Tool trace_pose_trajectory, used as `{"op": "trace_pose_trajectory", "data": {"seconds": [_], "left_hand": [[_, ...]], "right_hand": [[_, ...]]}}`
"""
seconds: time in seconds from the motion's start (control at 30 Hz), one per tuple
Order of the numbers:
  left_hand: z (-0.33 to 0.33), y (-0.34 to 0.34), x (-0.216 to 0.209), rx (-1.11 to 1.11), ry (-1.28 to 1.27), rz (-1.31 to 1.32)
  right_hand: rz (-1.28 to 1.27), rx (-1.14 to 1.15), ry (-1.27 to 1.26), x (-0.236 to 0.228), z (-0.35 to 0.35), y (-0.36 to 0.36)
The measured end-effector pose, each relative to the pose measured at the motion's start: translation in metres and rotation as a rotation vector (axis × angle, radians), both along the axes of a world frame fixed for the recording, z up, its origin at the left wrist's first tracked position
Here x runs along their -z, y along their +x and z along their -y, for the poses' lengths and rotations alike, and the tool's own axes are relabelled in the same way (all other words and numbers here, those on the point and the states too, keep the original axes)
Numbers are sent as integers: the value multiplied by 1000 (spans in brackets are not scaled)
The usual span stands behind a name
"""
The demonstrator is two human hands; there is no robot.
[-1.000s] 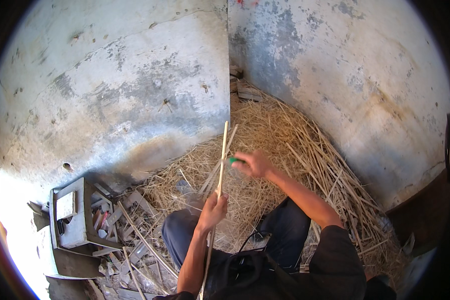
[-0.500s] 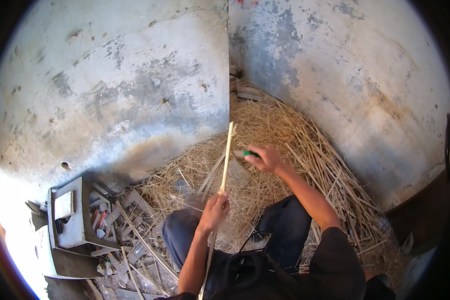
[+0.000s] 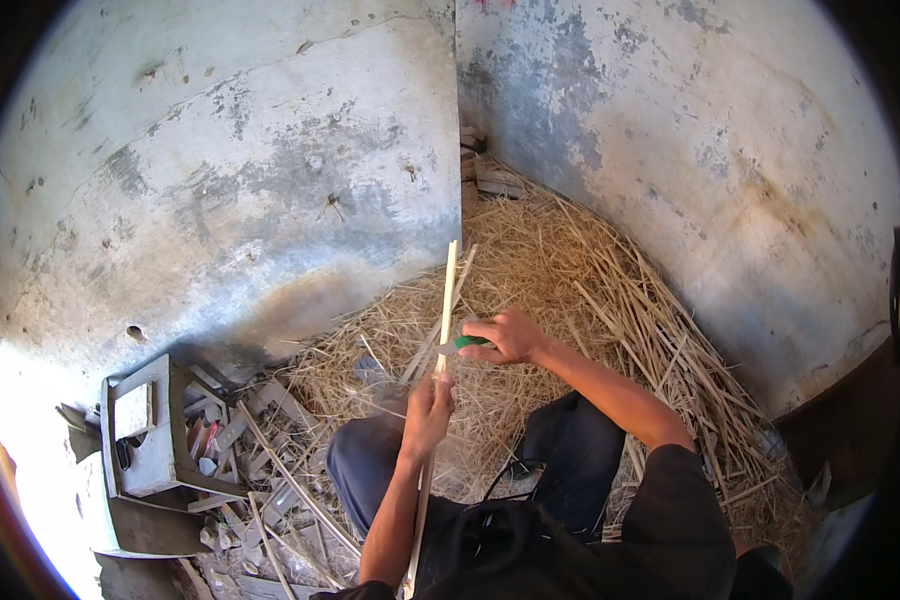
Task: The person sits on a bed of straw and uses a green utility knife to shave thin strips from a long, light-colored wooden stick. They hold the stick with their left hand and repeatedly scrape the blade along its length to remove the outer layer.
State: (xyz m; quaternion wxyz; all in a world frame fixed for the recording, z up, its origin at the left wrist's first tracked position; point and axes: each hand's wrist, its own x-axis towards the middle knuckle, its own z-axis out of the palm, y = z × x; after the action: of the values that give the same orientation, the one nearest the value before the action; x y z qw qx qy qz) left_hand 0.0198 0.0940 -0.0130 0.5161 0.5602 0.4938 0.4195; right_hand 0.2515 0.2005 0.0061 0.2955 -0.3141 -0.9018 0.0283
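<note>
My left hand (image 3: 428,412) is closed round a long pale wooden strip (image 3: 448,290), which runs from beside my body up past the fist and stands free above it. In my right hand (image 3: 511,338) is a green-handled knife (image 3: 470,342), gripped by its handle. Its short blade lies against or across the strip just above my left fingers; whether the edge cuts into the wood I cannot tell. A second thin strip shows right behind the held one.
Shavings (image 3: 540,240) heap between my knees and up to the wall corner. Long split strips (image 3: 660,330) line the right side. To the left, a worn wooden stool-like frame (image 3: 155,440) lies among scraps of wood (image 3: 270,430).
My right hand has brought the knife down and left, from beside the strip's upper part to just above my left fist. The strip's top has tilted slightly left.
</note>
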Motion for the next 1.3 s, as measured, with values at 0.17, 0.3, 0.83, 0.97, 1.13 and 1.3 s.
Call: {"op": "trace_pose_trajectory", "data": {"seconds": [0.17, 0.3, 0.83, 0.97, 1.13, 1.3], "left_hand": [[-1, 2, 5, -18, 49, -44], [-1, -1, 10, -19, 62, -90], [10, -9, 13, 35, 18, -138], [11, -10, 14, 62, 67, -171], [26, -8, 19, 195, -34, -153], [14, -8, 15, 186, -168, 9]], "right_hand": [[-3, 33, 56, -2, 2, 0], [-5, 36, 58, -12, 5, -3], [-11, 197, -44, -8, -15, 13], [-81, 248, -49, -12, -26, 29], [-239, 576, -341, -9, -66, 80], [-299, 684, -83, 27, -77, 123]]}}
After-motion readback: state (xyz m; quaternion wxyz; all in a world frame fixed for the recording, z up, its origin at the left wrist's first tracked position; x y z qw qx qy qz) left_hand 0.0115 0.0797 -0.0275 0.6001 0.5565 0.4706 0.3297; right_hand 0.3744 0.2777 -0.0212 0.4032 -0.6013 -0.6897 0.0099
